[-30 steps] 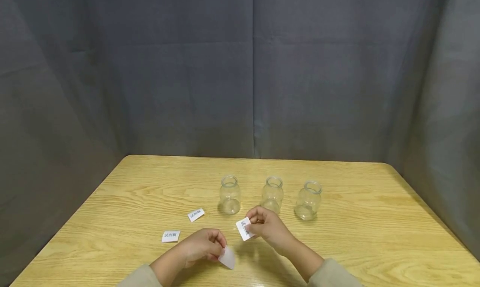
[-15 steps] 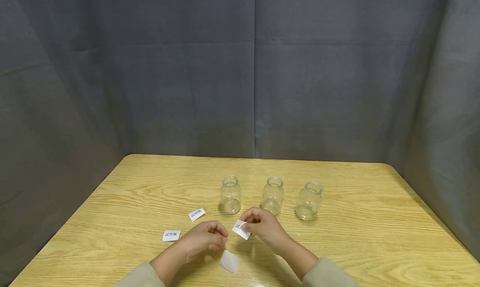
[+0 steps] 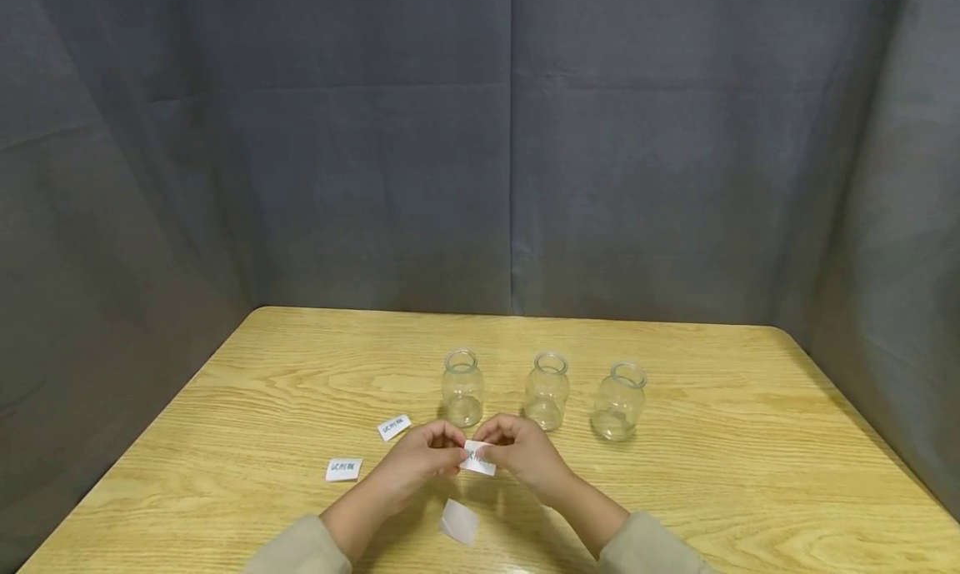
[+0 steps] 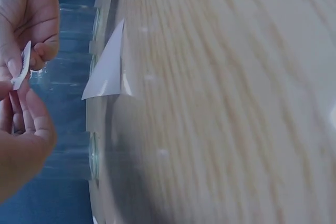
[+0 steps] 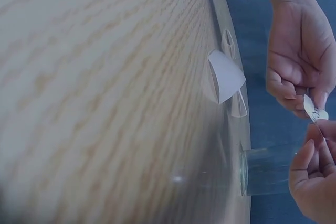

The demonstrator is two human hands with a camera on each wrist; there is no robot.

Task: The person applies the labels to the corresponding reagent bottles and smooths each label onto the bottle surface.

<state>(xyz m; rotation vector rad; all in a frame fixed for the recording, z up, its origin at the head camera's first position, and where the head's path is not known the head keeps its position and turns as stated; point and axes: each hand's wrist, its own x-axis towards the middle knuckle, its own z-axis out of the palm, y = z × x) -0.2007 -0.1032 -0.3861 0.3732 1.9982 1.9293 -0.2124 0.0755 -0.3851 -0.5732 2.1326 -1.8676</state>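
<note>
Both hands meet over the middle of the table at a small white label sticker with handwritten characters. The left hand pinches its left edge between thumb and finger. At its other side, the right hand pinches it, the thumb covering part of the writing. In the left wrist view the label is seen nearly edge-on, slightly curved. A blank white backing paper lies on the table below the hands, its edges curling up. Two more written labels, a nearer one and a farther one, lie to the left.
Beyond the hands three open glass jars stand in a row: a left jar, a middle jar and a right jar. Grey curtains enclose the wooden table at the back and sides.
The left hand has let go of the backing paper, which now lies on the table. It has moved up and right to pinch the label, which the right hand has turned to face level.
</note>
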